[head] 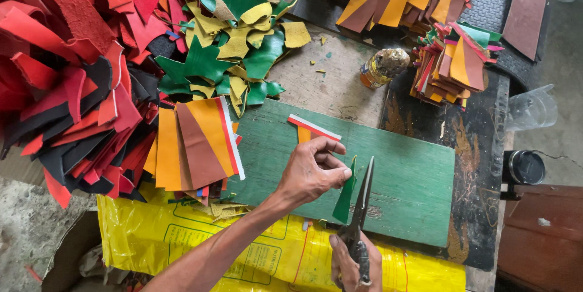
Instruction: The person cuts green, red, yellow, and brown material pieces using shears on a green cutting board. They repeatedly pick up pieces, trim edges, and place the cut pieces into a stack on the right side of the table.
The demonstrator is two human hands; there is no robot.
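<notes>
Seen from above the green board [401, 189]; left hand [313, 170] resting on it near the middle, fingers curled in, thumb and forefinger pinching the upper end of a narrow green leather strip [345, 198]; under the same hand, pinned flat, a striped leather patch [311, 128] of red, white and orange poking out towards the far side. Right hand [355, 264] at the near edge, closed round the handles of dark metal shears [363, 198], blades nearly together and pointing away, lying just right of the strip and touching it, or close to touching; hard to tell whether the blades are biting.

Strip likely light, thin and floppy, apt to curl once freed; best pinched close to the cut line, as now, so as not to sag. Patch stiffer where layers overlap, easy to slide on the smooth board; flat pressure from the fingers probably enough.

To the left, a fan of orange, brown and red cut panels [194, 146] overlapping the board's edge; further left a big heap of red and black offcuts [67, 67]; beyond, green and yellow scraps [231, 49]. Far right, a stack of finished striped pieces [452, 64], a grubby glue tin [382, 66] beside it; a yellow plastic sack [182, 237] spread along the near side.
</notes>
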